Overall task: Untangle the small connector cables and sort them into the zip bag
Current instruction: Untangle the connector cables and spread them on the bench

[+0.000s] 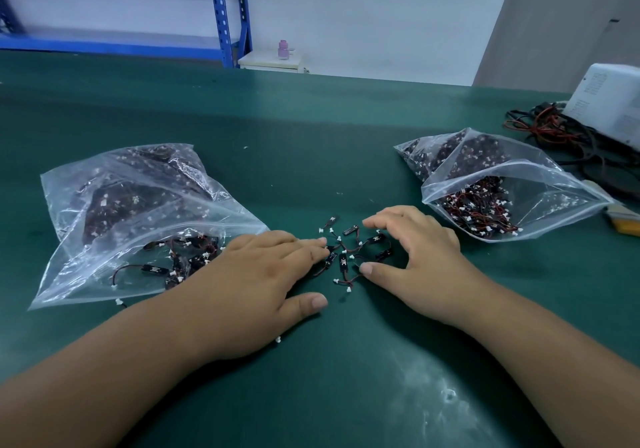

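Several small connector cables [353, 250], black with red wires and white plugs, lie loose on the green table mat [311, 143] between my hands. My left hand [266, 274] lies flat, its straight fingertips touching the pile's left side. My right hand [415, 247] arches over the pile's right side, fingers bent and thumb on the mat, holding nothing that I can see. A clear zip bag [138, 222] with some cables lies open-mouthed on the left. Another clear zip bag [512, 198] packed with tangled cables lies on the right, its mouth facing me.
A white device [609, 101] and a heap of black and red wires [554, 132] sit at the far right. A yellow-handled tool [623, 221] lies by the right bag. Two stray plugs [119, 303] lie near my left forearm. Blue shelving [225, 15] stands behind the table.
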`<state>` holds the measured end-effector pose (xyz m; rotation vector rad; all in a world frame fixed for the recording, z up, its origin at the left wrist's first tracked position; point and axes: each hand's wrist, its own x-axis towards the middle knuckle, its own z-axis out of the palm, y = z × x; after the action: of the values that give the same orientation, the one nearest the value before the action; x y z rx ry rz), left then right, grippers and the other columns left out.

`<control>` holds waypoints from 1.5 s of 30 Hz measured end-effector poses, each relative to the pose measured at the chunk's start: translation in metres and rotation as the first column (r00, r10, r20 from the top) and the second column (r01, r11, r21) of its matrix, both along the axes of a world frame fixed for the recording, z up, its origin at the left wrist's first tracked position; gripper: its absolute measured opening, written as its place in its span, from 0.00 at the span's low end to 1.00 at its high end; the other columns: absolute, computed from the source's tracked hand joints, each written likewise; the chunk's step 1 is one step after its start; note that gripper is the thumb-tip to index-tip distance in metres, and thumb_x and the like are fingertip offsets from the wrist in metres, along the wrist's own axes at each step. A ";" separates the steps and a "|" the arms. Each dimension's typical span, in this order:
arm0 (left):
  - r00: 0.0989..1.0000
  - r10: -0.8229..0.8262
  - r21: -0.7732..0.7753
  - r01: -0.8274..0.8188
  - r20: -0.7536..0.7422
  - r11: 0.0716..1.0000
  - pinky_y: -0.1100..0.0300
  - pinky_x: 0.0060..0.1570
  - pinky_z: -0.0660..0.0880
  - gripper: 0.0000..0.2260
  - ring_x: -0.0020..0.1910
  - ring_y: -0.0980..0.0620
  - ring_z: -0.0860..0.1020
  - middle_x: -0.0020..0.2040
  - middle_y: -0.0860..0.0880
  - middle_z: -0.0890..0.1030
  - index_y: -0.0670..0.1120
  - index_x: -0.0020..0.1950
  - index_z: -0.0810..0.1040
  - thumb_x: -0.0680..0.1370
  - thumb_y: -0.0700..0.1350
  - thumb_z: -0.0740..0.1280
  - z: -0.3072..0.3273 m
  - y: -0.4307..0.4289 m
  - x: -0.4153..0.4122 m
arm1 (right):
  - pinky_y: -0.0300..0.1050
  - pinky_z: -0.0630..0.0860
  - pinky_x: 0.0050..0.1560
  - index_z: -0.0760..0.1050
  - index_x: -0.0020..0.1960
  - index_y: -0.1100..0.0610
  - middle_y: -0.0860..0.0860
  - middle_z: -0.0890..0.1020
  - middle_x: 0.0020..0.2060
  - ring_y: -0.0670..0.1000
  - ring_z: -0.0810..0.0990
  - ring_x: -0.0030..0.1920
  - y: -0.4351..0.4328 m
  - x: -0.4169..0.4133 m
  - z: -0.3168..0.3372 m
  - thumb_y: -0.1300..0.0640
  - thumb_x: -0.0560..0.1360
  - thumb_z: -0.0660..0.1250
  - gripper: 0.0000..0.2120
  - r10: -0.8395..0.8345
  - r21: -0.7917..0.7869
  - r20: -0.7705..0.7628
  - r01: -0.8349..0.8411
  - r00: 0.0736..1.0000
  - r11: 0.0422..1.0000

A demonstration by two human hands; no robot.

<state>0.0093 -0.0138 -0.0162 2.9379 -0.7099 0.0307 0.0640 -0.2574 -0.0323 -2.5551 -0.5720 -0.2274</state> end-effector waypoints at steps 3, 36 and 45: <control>1.000 0.000 0.018 0.000 0.020 1.000 0.60 0.71 0.52 0.33 0.72 0.65 0.52 0.76 0.68 0.56 0.62 0.76 0.54 0.74 0.71 0.40 0.000 0.000 -0.003 | 0.41 0.51 0.63 0.68 0.63 0.33 0.30 0.66 0.59 0.38 0.64 0.62 -0.001 0.000 -0.001 0.31 0.65 0.62 0.27 0.003 -0.004 0.003 -0.003 1.000 1.000; 0.998 0.041 0.058 -0.043 0.038 0.997 0.56 0.70 0.57 0.34 0.68 0.61 0.59 0.68 0.67 0.61 0.63 0.73 0.64 0.72 0.72 0.39 0.006 0.002 -0.011 | 0.41 0.51 0.61 0.68 0.62 0.33 0.29 0.67 0.58 0.39 0.65 0.61 -0.001 0.002 -0.002 0.32 0.66 0.61 0.25 -0.010 -0.031 0.001 0.010 1.000 0.999; 0.999 0.033 0.053 -0.035 0.032 0.998 0.59 0.68 0.57 0.34 0.69 0.64 0.60 0.69 0.68 0.63 0.62 0.71 0.66 0.71 0.72 0.40 0.006 0.004 -0.011 | 0.40 0.48 0.64 0.69 0.65 0.32 0.28 0.65 0.62 0.39 0.61 0.65 -0.002 0.000 0.001 0.37 0.73 0.66 0.21 0.030 -0.064 -0.026 -0.031 0.999 0.997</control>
<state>-0.0014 -0.0097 -0.0101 3.0065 -0.6754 0.0623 0.0643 -0.2596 -0.0314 -2.6057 -0.6177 -0.1690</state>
